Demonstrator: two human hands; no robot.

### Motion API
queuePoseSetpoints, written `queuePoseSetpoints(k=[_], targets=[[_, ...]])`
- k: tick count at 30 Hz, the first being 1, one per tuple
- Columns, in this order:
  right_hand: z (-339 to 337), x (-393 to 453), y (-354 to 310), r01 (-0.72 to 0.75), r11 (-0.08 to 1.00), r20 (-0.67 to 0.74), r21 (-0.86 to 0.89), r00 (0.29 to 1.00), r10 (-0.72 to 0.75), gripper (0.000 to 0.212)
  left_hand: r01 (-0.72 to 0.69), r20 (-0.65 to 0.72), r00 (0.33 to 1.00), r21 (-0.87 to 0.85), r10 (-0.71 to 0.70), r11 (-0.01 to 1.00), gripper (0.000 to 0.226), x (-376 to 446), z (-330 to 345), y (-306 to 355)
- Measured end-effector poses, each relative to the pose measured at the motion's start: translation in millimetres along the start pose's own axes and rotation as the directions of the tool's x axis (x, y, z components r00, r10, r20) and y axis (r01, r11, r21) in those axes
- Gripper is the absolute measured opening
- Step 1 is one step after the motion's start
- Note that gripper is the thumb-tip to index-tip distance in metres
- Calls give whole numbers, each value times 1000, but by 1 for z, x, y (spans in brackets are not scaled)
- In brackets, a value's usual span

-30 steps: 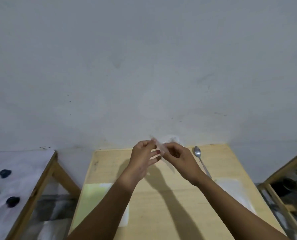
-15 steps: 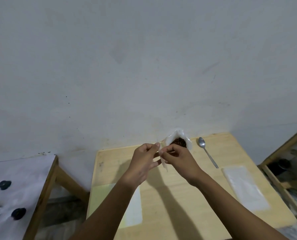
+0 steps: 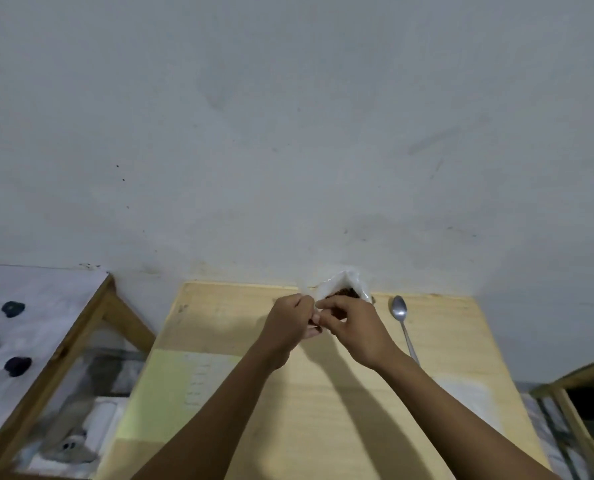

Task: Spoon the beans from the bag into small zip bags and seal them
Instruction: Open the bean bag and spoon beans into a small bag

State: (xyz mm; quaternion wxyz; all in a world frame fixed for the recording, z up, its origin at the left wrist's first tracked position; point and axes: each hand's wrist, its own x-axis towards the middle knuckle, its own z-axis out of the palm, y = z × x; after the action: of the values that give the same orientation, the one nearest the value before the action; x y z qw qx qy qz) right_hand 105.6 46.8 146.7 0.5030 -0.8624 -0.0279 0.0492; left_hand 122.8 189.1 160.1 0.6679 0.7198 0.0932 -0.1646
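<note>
Head cam: 1 bean bag (image 3: pixel 348 285), 1 spoon (image 3: pixel 402 321), 2 hands.

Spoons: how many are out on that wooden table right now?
1. The metal spoon lies on the table just right of the right hand; no other shows.

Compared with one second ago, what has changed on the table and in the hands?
The camera tilted down, so the bean bag, hidden a second ago, now shows behind the hands. The left hand and right hand have drawn closer, their fingers meeting on the small zip bag, of which less shows now. Both hands still pinch it. The spoon still lies on the table.
</note>
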Motion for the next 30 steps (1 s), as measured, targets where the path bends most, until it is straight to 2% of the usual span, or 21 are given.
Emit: queuePoseSetpoints(k=[2, 6, 10, 12, 15, 18, 25, 30], targets=[[-6, 2, 4, 10, 1000, 51, -6, 999, -10, 14, -1, -9, 1000, 45, 2, 999, 29, 0, 5, -3], [-13, 4, 11, -67, 987, 82, 143, 995, 56, 19, -14, -8, 1000, 123, 16, 992, 28, 4, 11, -7], [-13, 5, 14, -118, 967, 42, 227, 993, 111, 30, -19, -38, 999, 150, 25, 988, 28, 6, 10, -14], [-10, 6, 16, -117, 974, -22, 193, 992, 123, 37, -10, -68, 997, 129, 18, 992, 28, 6, 11, -19], [-2, 5, 19, -80, 995, -78, 56, 993, 85, 22, 14, -148, 989, 47, -7, 999, 26, 4, 18, -24], [6, 1, 22, -89, 995, -88, 34, 992, 91, 17, 25, -218, 976, -5, -26, 1000, 13, 4, 25, -26], [15, -6, 33, -140, 990, -138, 6, 981, 139, 23, -54, -207, 973, 228, 103, 972, 16, 0, 31, -37], [17, -6, 39, -214, 977, -231, 7, 950, 210, 20, -46, -209, 969, 369, 132, 928, 22, 10, 30, -46]])
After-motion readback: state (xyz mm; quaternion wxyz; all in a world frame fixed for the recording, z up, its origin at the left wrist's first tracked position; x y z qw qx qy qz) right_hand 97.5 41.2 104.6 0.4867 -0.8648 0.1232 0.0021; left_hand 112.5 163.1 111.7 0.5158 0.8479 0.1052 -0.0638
